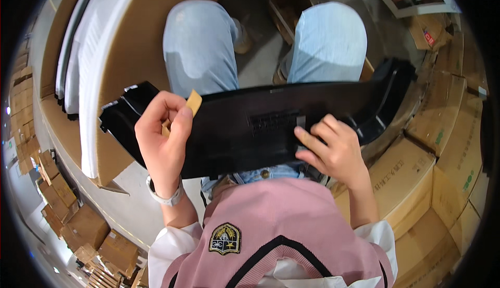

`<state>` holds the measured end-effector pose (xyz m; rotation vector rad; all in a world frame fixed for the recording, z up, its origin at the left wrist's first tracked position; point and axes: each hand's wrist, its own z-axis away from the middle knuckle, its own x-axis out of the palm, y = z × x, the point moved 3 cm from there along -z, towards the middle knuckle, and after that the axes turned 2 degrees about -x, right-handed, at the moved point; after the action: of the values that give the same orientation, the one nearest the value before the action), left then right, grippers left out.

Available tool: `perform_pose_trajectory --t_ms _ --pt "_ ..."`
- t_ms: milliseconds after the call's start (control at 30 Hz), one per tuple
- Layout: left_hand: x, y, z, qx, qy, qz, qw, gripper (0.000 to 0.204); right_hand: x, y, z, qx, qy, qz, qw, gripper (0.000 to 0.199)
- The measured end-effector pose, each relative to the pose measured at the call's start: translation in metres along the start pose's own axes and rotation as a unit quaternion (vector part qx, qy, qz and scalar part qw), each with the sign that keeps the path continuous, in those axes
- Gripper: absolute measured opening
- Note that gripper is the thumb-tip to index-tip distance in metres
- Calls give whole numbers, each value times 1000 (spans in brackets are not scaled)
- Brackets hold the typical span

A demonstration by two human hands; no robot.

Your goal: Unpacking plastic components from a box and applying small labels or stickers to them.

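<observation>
Holding a tan strip [195, 102] in the left hand [164, 126], pinched between thumb and forefinger, with the other fingers curled inward. Showing also, lower between these fingers, a bit of similar colour; cannot tell whether belonging to the same strip. Having the right hand [336, 147] half open, fingers bent and thumb apart from forefinger, just beside a grey patch [301, 121] on the black panel [224, 137]; seeming to touch the surface there, but not gripping anything visible.

Note the black panel lying crosswise on the lap, nearer than the knees in pale jeans [333, 41], with left end close to an open carton [151, 33] and right end near stacked cartons [403, 176].

Must fear first a sliding or tilting of the panel, having no firm grip around it; could come from a moved knee or too strong a push at the right. Could also scrape the left end on the carton by turning. If sticky, could drag the patch crooked with a sideways fingertip, or glue the strip to the wrong place by careless lowering.
</observation>
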<state>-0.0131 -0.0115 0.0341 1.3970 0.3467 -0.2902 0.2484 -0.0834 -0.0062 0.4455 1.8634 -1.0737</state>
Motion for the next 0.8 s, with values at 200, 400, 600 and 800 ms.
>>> perform_pose_trajectory --t_ms 200,400,600,800 --pt "13 66 -37 -86 -166 307 933 16 -6 14 12 -19 45 -32 998 31" --pt "150 67 -141 -196 -342 248 885 19 -15 23 14 -7 131 -56 990 22" --pt "289 -41 -269 -172 -245 -46 953 24 -34 40 27 68 165 -36 983 15" --pt "355 -136 -325 -233 -243 11 942 33 -36 64 35 168 171 -46 970 14"
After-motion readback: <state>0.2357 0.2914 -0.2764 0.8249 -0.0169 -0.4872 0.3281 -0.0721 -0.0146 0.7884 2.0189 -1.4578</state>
